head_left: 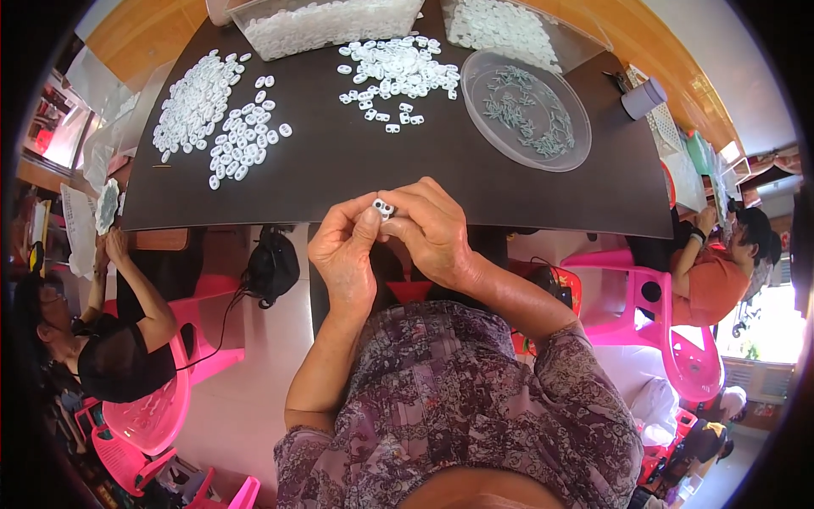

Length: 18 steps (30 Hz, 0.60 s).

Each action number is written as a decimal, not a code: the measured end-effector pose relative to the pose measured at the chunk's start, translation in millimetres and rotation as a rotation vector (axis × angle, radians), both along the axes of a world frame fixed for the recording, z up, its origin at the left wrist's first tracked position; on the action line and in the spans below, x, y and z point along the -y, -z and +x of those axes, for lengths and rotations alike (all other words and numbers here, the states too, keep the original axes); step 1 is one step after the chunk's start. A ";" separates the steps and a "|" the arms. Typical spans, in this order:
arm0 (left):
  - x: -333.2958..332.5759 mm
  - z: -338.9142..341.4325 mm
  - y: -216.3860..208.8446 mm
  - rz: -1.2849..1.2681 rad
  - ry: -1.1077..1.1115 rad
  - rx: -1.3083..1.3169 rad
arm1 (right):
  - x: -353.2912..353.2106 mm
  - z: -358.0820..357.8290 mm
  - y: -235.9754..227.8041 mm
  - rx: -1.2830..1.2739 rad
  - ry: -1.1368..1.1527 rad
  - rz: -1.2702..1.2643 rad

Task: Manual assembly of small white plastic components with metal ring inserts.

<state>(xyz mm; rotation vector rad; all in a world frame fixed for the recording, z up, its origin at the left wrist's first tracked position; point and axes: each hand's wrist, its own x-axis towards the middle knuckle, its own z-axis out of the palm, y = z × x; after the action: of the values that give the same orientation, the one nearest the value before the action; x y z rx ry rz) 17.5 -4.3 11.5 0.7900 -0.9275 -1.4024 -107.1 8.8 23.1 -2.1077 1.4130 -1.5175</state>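
Just off the near edge of the dark table [339, 170], both my hands meet around one small white two-hole plastic piece [383, 207]. My left hand [346, 246] pinches it between thumb and fingers. From the other side my right hand [432, 229] closes its thumb and forefinger on the same piece. Whether a second part sits inside it is hidden by my fingers. Similar white two-hole pieces [398, 68] lie in a loose heap beyond my hands. Oval white pieces [242, 140] are spread in two groups at the left.
A round clear tray [475, 110] holds small grey-green parts. Two clear bins, the left bin [271, 49] and right bin [585, 38], hold white pieces at the back. A lilac cylinder [644, 99] stands at the right. Co-workers sit on pink chairs [623, 314] to both sides.
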 end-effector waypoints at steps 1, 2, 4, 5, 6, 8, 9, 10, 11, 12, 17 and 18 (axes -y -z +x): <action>0.1 -0.2 0.5 -0.013 0.007 -0.019 | -0.2 1.0 -0.3 0.013 0.002 -0.004; 0.3 -0.7 1.1 -0.026 0.015 -0.039 | -0.6 1.3 -0.7 0.026 0.005 -0.008; 0.1 -1.9 3.3 -0.049 0.021 -0.046 | -2.2 1.1 -2.1 0.030 0.008 -0.010; -0.4 -1.9 3.8 -0.072 0.024 -0.051 | -3.0 1.3 -2.3 0.035 0.007 -0.013; -0.6 -2.3 3.6 -0.072 0.025 -0.051 | -3.1 1.9 -1.5 0.036 0.008 -0.013; -0.5 -3.4 3.2 -0.095 0.013 -0.083 | -3.2 3.3 1.1 0.055 -0.001 -0.047; -0.3 -3.3 3.4 -0.094 0.014 -0.083 | -3.3 3.2 1.3 0.056 0.000 -0.046; -0.1 -3.0 3.8 -0.106 0.013 -0.085 | -3.3 3.2 1.3 0.044 -0.006 -0.052; 0.2 -3.1 4.0 -0.119 0.011 -0.088 | -3.0 2.9 1.5 0.032 -0.013 -0.058; 0.0 -3.3 3.8 -0.119 0.011 -0.088 | -3.0 3.3 1.9 0.032 -0.013 -0.058; -2.0 -3.2 -3.8 -0.072 -0.021 -0.104 | -2.1 7.5 -3.0 0.028 0.021 -0.072; -2.3 -3.1 -5.5 -0.073 -0.022 -0.104 | -3.1 8.5 -5.8 0.028 0.020 -0.073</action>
<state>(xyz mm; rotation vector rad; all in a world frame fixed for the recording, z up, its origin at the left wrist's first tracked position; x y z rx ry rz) 14.4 -2.0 17.0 0.6648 -0.8821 -1.3698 -98.6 11.9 28.9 -2.1107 1.3939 -1.6236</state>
